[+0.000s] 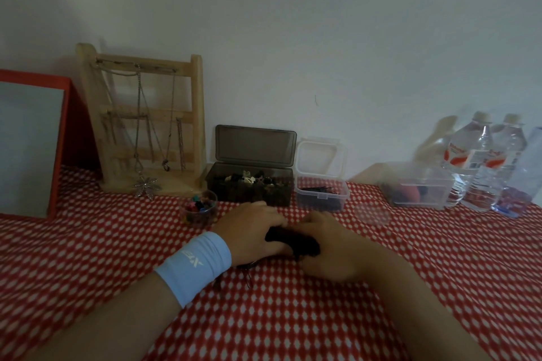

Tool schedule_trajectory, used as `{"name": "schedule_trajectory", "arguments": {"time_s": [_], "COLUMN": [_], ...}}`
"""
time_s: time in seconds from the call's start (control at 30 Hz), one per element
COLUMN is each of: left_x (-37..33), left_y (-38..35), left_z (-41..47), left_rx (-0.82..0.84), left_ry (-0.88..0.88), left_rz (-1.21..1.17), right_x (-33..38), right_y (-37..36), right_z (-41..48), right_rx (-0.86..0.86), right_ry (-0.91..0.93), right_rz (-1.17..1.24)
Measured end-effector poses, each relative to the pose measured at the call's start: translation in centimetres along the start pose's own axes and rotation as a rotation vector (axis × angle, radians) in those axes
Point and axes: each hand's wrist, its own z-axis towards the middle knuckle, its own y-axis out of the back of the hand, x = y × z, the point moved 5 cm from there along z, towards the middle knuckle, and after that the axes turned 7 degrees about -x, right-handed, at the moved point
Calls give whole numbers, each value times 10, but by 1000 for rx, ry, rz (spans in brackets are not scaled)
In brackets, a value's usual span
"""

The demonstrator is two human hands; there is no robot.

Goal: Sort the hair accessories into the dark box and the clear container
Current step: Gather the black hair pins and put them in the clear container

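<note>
Hands, left (252,227) and right (328,246), both clasped around 1 fuzzy black hair accessory (291,240) over red-checked cloth (410,272).

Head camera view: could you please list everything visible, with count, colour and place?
Dark box: one, smoky grey, lid open, back centre.
Clear container: one, lid open, right of the dark box.
Small cup: one, clear, coloured bits inside, front left of the box.
Jewellery stand: one, wooden, back left.
Mirror: one, red frame, far left.
Clear tub: one, right.
Water bottles: two, clear, far right.
Tablecloth: red-and-white.
Black bundle: one, between both hands.
Left hand, right hand: gripping the bundle.
</note>
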Motion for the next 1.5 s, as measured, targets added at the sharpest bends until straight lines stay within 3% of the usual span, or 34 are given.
{"name": "schedule_trajectory", "arguments": {"time_s": [0.23, 0.4, 1.0, 1.33, 1.5], "left_x": [17, 11, 20, 22, 15], "left_y": [7, 8, 9, 7, 13], "left_z": [-4, -1, -3, -3, -3], "left_rx": [183, 117, 7, 10, -69], "left_ry": [31, -20, 60, 80, 142], "left_rz": [12, 24, 80, 83, -105], "right_x": [0, 13, -2, -36, -23], "right_y": [0, -4, 1, 26, 15], "right_z": [5, 10, 15, -2, -1], "right_rx": [-131, -114, -93, -257, -168], "right_ry": [28, 50, -87, -231, -261], "right_rz": [-22, -51, -80, 253, 450]}}
